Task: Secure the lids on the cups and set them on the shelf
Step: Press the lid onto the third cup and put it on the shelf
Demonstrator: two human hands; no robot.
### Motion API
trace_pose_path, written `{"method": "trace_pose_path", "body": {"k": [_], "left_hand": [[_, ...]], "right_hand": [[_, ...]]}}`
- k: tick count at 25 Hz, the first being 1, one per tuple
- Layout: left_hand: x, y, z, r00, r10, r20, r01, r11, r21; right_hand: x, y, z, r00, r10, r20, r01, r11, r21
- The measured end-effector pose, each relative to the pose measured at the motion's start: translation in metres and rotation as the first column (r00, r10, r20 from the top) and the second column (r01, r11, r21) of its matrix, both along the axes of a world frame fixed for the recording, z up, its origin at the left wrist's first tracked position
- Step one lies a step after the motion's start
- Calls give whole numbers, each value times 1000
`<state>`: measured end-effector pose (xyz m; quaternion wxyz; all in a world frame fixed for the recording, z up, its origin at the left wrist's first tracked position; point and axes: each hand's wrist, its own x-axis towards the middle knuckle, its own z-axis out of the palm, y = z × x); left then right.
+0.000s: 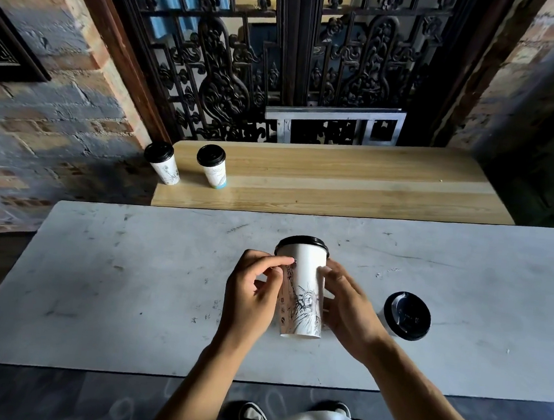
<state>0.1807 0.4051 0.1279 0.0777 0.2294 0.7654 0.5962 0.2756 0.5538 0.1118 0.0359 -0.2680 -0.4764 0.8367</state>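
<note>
A white paper cup (306, 280) with a statue drawing and a black lid (302, 242) stands on the grey table (126, 280) in front of me. My left hand (254, 292) touches its left side, fingertips pinched just under the lid's rim. My right hand (347, 304) rests against its right side. Another lidded cup (406, 316) stands to the right on the table. Two lidded cups (165, 162) (213, 165) stand at the left end of the wooden shelf (339, 182) behind the table.
A carved dark wooden screen (283, 58) and a metal frame (334, 125) rise behind the shelf. Brick walls (42, 102) flank both sides. My shoes (252, 414) show below the table's near edge.
</note>
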Motion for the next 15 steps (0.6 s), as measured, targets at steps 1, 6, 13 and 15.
{"method": "trace_pose_path", "body": {"k": [1,6,13,15], "left_hand": [[1,-1,2,999,17,28,-18,1000,14],[3,-6,7,998,27,51,-28,999,19],[0,-9,7,998,54,-17,-54,999,5],[0,-8,8,997,56,-45,-56,998,0]], "right_hand": [[0,2,1,1000,-12,8,12,1000,-10],[2,11,3,999,-10,37,8,999,47],[-2,12,3,999,-31,42,30,999,21],[-2,14,0,998,-40,51,40,999,-10]]}}
